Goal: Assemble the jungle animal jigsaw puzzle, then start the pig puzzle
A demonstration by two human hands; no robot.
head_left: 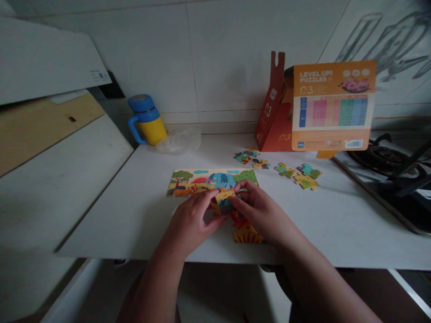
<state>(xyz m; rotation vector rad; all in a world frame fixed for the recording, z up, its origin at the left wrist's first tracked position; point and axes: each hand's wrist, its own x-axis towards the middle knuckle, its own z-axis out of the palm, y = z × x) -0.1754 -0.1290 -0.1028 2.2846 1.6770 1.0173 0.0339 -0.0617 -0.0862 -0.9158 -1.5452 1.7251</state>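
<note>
Between my hands is a yellow and teal puzzle piece (225,197), lifted over the lower edge of a partly joined jigsaw puzzle (183,177) with an elephant, a tree and clouds on it. My left hand (191,220) pinches the piece from its left side. From the right, my right hand (257,206) grips it with thumb and fingers. Under my right hand, joined pieces with orange and red shapes (248,235) reach toward the table's front edge; my hands hide part of them.
Loose puzzle pieces (307,179) lie to the right, with more pieces (247,155) behind. An orange puzzle box (276,121) stands open at the back. A blue and yellow mug (148,121) and a clear plastic bag (182,140) are back left. A gas stove (387,154) borders the right.
</note>
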